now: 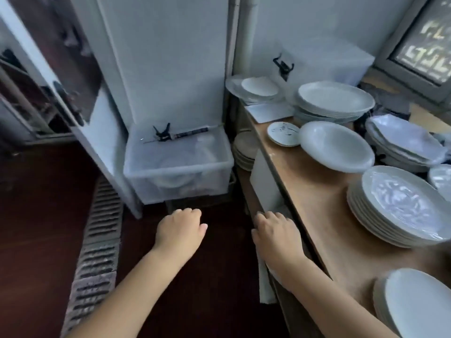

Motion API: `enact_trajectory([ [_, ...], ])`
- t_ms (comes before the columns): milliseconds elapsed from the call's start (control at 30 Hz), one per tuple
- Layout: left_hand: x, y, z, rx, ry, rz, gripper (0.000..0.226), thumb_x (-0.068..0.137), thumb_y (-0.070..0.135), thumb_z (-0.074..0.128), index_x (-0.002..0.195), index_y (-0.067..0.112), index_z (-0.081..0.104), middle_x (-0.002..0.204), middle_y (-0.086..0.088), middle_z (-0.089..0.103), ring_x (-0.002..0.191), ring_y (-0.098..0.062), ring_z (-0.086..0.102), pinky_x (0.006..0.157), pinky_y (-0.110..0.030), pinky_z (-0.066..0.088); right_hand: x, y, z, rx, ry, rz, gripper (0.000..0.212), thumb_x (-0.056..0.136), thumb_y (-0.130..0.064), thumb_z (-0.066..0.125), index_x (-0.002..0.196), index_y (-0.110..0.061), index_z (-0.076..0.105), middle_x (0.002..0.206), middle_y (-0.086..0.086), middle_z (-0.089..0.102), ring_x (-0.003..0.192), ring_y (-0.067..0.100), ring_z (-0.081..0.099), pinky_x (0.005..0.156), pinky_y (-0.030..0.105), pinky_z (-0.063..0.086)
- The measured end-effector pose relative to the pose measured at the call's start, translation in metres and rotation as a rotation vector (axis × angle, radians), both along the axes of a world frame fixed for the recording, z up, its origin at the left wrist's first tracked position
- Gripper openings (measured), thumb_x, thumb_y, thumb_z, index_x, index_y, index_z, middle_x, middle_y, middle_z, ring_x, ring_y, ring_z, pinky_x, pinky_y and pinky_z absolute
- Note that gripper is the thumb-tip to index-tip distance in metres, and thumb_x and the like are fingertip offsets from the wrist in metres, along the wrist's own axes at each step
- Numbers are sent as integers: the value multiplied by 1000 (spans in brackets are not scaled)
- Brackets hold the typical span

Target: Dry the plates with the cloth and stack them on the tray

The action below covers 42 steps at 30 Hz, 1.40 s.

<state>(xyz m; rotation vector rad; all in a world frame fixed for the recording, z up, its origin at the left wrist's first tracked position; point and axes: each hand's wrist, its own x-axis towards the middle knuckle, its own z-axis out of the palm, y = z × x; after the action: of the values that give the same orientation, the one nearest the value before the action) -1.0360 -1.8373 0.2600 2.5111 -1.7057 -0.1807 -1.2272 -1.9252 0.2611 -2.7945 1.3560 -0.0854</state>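
Observation:
Stacks of white plates cover the wooden table (324, 206) on the right: a film-wrapped stack (400, 206), a deep plate (336, 150), a tall stack at the back (334, 101) and another stack at the near corner (415, 306). My right hand (277, 234) is at the table's front edge, palm down, fingers curled over a white cloth (265, 284) that hangs under my wrist. My left hand (180, 228) hovers over the dark floor, loosely curled and holding nothing. I see no tray.
A clear plastic bin (178, 167) with plates inside stands on the floor ahead. More plates (244, 150) sit on a shelf under the table. A metal drain grate (97, 240) runs along the floor on the left, beside an open white door (97, 132).

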Motion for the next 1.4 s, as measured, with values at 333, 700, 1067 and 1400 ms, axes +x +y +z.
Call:
enact_trajectory([
  [333, 248, 300, 10, -33, -20, 550, 27, 93, 45, 45, 110, 28, 58, 107, 7, 64, 102, -16, 58, 72, -32, 46, 333, 207, 2, -8, 47, 583, 19, 91, -33, 46, 99, -20, 58, 98, -2, 60, 98, 21, 57, 74, 32, 41],
  [700, 365, 576, 12, -50, 1, 1224, 28, 92, 47, 47, 108, 28, 60, 108, 10, 63, 101, -15, 60, 75, -30, 50, 571, 440, 3, -14, 43, 1222, 19, 93, -32, 44, 97, -17, 55, 100, 3, 61, 96, 25, 58, 74, 35, 44],
  [1067, 527, 718, 7, -67, -81, 1647, 30, 91, 49, 49, 111, 30, 60, 104, 11, 64, 99, -13, 60, 70, -30, 46, 818, 598, 4, 6, 12, 1554, 18, 90, -37, 48, 92, -20, 53, 98, 0, 59, 96, 24, 57, 71, 32, 40],
  [1400, 650, 814, 11, -54, -54, 1815, 31, 93, 46, 46, 114, 27, 59, 106, 10, 64, 101, -13, 58, 74, -29, 49, 986, 713, 12, -19, -7, 1717, 20, 90, -40, 47, 86, -22, 51, 89, -4, 58, 87, 21, 58, 60, 28, 30],
])
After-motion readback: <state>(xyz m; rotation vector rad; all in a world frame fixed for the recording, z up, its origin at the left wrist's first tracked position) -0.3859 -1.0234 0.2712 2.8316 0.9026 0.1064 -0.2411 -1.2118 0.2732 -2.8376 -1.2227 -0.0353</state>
